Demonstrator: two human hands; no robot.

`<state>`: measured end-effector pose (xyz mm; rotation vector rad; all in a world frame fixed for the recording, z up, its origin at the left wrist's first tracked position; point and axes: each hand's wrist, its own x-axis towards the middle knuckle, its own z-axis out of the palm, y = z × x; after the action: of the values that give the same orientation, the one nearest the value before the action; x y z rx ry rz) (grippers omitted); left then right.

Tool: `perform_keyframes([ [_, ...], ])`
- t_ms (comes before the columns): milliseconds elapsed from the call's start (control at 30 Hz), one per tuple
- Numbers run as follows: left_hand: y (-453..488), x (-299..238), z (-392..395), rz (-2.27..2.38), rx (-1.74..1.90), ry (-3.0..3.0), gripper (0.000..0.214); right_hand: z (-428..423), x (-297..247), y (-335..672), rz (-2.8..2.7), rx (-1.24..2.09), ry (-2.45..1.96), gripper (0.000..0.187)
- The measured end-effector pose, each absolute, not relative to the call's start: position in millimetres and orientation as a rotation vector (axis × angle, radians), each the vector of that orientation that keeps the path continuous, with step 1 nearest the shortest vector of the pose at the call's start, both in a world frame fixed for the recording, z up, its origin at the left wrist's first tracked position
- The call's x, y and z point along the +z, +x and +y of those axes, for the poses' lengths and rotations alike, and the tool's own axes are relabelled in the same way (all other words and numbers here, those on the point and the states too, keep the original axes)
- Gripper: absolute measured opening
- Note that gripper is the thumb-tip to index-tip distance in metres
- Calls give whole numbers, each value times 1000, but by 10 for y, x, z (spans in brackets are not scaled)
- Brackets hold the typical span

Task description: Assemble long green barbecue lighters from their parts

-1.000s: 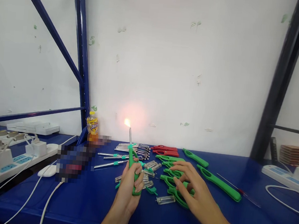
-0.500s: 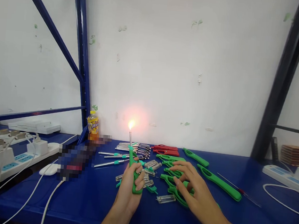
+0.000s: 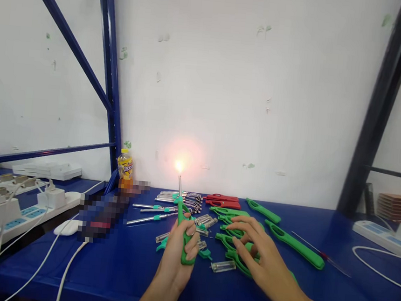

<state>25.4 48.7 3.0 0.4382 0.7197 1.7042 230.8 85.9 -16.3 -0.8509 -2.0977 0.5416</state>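
My left hand [image 3: 176, 256] is closed round the handle of a green long-nosed lighter [image 3: 183, 219] held upright. A flame [image 3: 178, 166] burns at the tip of its metal tube. My right hand [image 3: 259, 254] lies to the right, fingers spread and resting on green lighter shells [image 3: 234, 249] on the blue table [image 3: 105, 273]. More green shells [image 3: 293, 245] and two red ones [image 3: 222, 201] lie behind. Metal tubes [image 3: 178, 198] and small clear parts [image 3: 223, 266] are scattered between the hands.
A yellow bottle [image 3: 125, 165] stands by the blue rack post [image 3: 110, 77]. White power strips [image 3: 23, 205] with cables [image 3: 67, 265] lie at left, another strip [image 3: 386, 234] at right. A thin red-handled tool [image 3: 321, 257] lies right of the shells.
My left hand with the lit lighter has shifted slightly to the right. The flame stays lit. My right hand has barely moved.
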Motion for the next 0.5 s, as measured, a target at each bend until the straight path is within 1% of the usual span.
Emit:
perform_keyframes([
  [300,332,-9,454,773,1650,649,52,875,-180,2316,-2098,528,-836,28],
  [500,340,-31,488,857,1657,722,54,868,-173,2306,-2104,532,-847,29],
])
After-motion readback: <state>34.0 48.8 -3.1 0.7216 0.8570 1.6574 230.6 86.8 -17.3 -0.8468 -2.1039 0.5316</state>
